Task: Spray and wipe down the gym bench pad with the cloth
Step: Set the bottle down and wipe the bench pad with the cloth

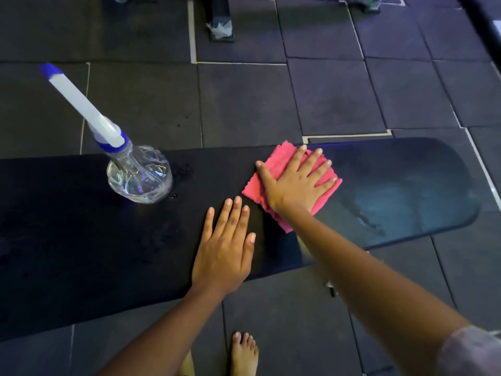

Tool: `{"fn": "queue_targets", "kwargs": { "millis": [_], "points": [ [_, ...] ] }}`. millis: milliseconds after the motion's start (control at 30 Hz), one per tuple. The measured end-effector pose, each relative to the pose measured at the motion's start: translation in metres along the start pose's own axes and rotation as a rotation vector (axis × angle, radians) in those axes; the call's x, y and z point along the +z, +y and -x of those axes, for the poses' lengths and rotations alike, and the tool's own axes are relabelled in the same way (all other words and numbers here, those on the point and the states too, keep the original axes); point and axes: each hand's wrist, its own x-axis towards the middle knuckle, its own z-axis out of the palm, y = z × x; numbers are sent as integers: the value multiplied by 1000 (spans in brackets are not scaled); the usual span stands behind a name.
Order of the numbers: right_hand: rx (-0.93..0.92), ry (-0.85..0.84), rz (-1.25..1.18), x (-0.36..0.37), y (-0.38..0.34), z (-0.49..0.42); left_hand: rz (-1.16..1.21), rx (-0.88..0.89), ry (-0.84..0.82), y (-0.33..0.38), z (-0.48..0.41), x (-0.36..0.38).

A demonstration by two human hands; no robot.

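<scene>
While the long black padded gym bench pad (81, 240) runs across the middle of the frame from the left edge to a rounded end at the right, both hands lie on it near the centre. Right of centre, the right hand (296, 183) presses flat on a folded pink microfibre cloth (273, 165), fingers straight and spread apart, the thumb reaching off the cloth's left edge. That cloth sits near the pad's far edge, its corners showing around the palm. To its right the pad surface carries a wet, streaky sheen (393, 196). Below and left of the cloth, the left hand (225, 248) rests palm down on bare pad, fingers straight and held close together, holding nothing.

Left of centre, a clear plastic spray bottle with a white and blue nozzle (138, 177) stands on the pad, well apart from both hands, its long head pointing toward the upper left of the frame. Small droplets dot the pad just beside its base.

Dark rubber floor tiles (244, 104) surround the bench. At the top centre stands a dark equipment leg with a plastic-wrapped foot (221, 27). A bare foot (244, 354) shows at the bottom edge, and a pale sleeve (471, 354) at the lower right corner.
</scene>
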Motion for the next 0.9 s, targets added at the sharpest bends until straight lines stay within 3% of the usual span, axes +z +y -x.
{"fn": "queue_targets", "kwargs": {
  "millis": [133, 267, 333, 400, 500, 633, 700, 767, 900],
  "points": [
    [-191, 14, 98, 5, 13, 4, 179, -1, 93, -2, 0, -1],
    [-555, -26, 185, 7, 30, 32, 502, -195, 284, -9, -5, -11],
    [-711, -75, 171, 9, 43, 56, 439, -213, 262, -16, -5, -17],
    [-756, -102, 174, 11, 56, 74, 260, -162, 166, -26, -1, -18],
    [-546, 13, 122, 13, 42, 64, 25, -89, 60, -34, 6, -15],
    [-64, 45, -48, 12, -26, 11, -15, -135, 69, -29, 7, -13],
    [17, 30, -74, 10, -45, -5, -4, -140, 77, -29, 7, -14],
    [-125, 8, 16, 11, -44, -2, 11, -132, 82, -31, 7, -14],
    [-746, -146, 136, 4, -5, 49, 59, -133, 103, -31, 8, -17]
  ]
}}
